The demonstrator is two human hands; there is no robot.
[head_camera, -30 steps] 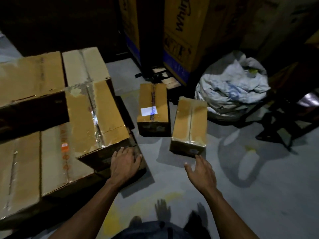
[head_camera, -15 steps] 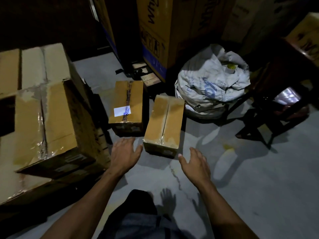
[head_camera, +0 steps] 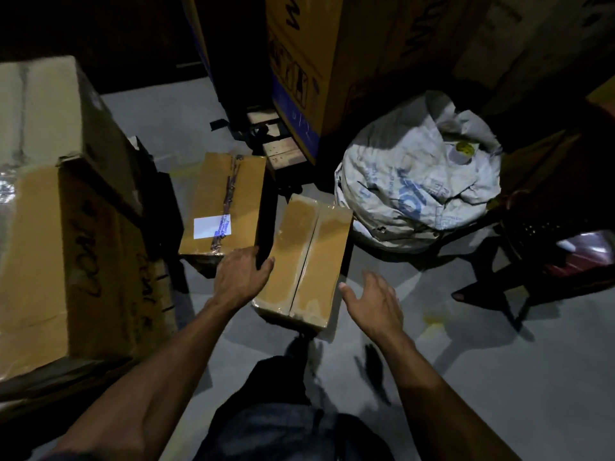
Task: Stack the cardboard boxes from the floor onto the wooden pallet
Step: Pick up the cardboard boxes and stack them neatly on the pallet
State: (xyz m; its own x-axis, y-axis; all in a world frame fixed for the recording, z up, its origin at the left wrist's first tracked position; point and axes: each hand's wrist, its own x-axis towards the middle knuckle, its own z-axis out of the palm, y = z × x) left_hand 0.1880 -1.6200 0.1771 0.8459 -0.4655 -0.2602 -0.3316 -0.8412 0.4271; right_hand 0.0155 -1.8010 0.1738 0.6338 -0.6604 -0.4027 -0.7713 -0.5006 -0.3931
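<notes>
Head camera is looking down at a dim concrete floor (head_camera: 499, 377), where two hands are closing in on a taped cardboard box (head_camera: 306, 261) lying just above centre. The left hand (head_camera: 241, 277) is resting at the box's nine o'clock edge, thumb touching the top, fingers spread and gripping nothing yet. The right hand (head_camera: 372, 301) is hanging open at the box's four o'clock, apart from the cardboard. A second box with a white label (head_camera: 223, 207) is sitting at ten o'clock of the first, just beside it, with a narrow dark gap between them. Stacked boxes (head_camera: 66, 244) are filling the nine o'clock side of the view; the pallet itself cannot be made out under them. A crumpled white sack (head_camera: 419, 191) is lying at two o'clock, near the box's far corner.

Risks, as I judge them: the left fingers are working in that narrow gap, so they may pinch or drag the labelled box. The glossy tape may be slippery, and an uneven grip could tip the box.
</notes>
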